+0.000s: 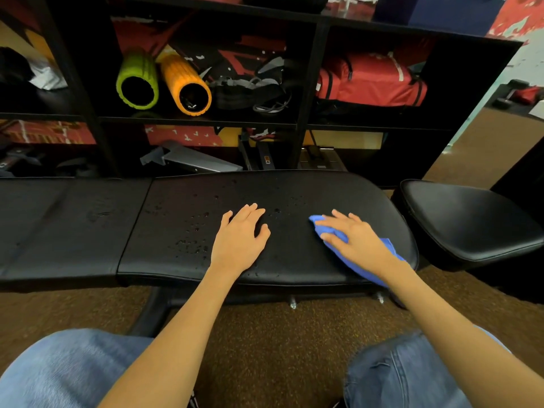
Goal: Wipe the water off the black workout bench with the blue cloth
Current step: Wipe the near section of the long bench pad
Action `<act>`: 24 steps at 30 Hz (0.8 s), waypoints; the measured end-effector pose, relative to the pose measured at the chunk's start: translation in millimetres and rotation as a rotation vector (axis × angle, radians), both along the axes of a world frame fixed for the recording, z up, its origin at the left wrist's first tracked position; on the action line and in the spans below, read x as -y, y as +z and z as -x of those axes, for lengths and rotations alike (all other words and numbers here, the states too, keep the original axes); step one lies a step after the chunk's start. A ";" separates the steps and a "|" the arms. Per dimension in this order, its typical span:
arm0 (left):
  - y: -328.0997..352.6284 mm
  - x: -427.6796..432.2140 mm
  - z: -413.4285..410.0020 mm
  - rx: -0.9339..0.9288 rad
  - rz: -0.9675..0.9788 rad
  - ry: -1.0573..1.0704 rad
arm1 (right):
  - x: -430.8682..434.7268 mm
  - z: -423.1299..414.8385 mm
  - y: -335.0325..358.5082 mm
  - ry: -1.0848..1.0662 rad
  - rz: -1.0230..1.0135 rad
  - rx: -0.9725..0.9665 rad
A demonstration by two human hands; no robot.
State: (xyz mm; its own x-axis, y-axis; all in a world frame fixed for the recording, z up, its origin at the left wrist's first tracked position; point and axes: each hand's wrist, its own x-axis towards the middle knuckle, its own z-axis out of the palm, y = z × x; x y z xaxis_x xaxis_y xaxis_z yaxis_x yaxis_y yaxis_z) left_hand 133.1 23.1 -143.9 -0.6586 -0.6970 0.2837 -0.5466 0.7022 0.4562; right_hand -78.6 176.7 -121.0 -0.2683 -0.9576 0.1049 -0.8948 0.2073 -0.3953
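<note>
The black workout bench (294, 195) runs across the view in front of my knees. Water drops (191, 234) speckle its pad, mostly to the left of my left hand. My left hand (240, 240) rests flat on the pad with its fingers spread and holds nothing. My right hand (353, 240) presses down flat on the blue cloth (390, 251), which lies on the right part of the pad and sticks out past my fingers and under my wrist.
A second black pad (471, 219) sits just to the right of the bench. Behind the bench stands a black shelf (306, 83) with a green roller (137, 81), an orange roller (185, 83) and a red bag (371, 81). Brown carpet (279, 343) covers the floor.
</note>
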 end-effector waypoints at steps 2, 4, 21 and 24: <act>0.6 -1.2 0.6 0.006 -0.004 0.000 | 18.7 -0.5 -4.4 -0.131 0.029 0.002; 0.7 -2.1 0.8 0.014 -0.006 -0.001 | 32.4 -13.5 -7.7 -0.219 0.070 -0.039; 0.9 -1.8 1.6 0.022 0.015 0.002 | 3.1 29.0 -5.8 -0.016 0.016 -0.050; 0.6 -1.9 0.9 0.031 0.005 0.010 | 39.3 42.1 -6.1 -0.165 0.047 0.012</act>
